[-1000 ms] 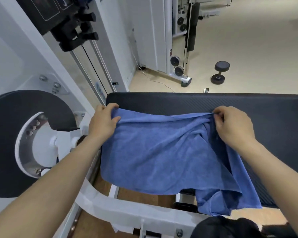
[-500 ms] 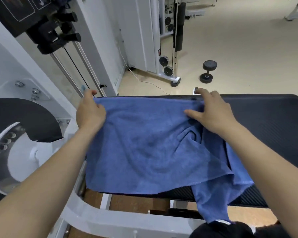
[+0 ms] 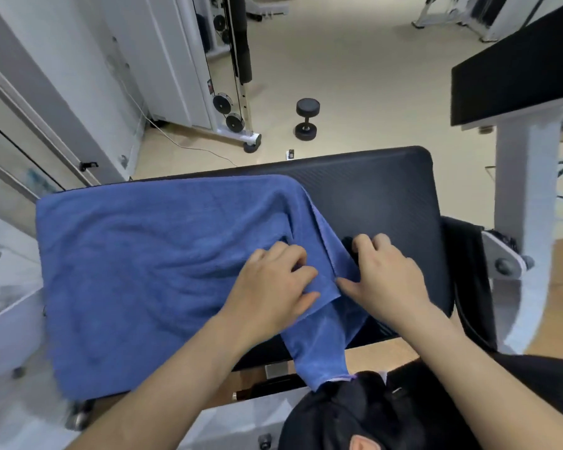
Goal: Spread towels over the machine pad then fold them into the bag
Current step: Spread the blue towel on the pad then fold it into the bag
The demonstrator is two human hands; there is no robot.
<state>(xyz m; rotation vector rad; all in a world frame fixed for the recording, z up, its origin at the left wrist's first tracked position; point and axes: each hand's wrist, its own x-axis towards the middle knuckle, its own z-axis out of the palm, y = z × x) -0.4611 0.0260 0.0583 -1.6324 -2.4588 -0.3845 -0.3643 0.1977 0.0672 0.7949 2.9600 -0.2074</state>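
A blue towel (image 3: 150, 271) lies spread over the left part of the black machine pad (image 3: 381, 196). Its right side is doubled over in a diagonal fold, and a narrow end hangs off the near edge toward the black bag (image 3: 348, 417) at the bottom. My left hand (image 3: 270, 287) lies on the towel just left of the fold, fingers curled into the cloth. My right hand (image 3: 384, 277) is just right of the fold, with curled fingers gripping the towel's lower layer and the thumb stretched toward the fold.
A white machine frame (image 3: 527, 222) with a second black pad (image 3: 517, 76) stands at the right. A dumbbell (image 3: 307, 121) lies on the beige floor beyond the pad. A cable machine (image 3: 234, 92) stands at the back left.
Both hands have left the towel's far corners and come to the fold at its near right. The towel now lies flat across the pad's left side.
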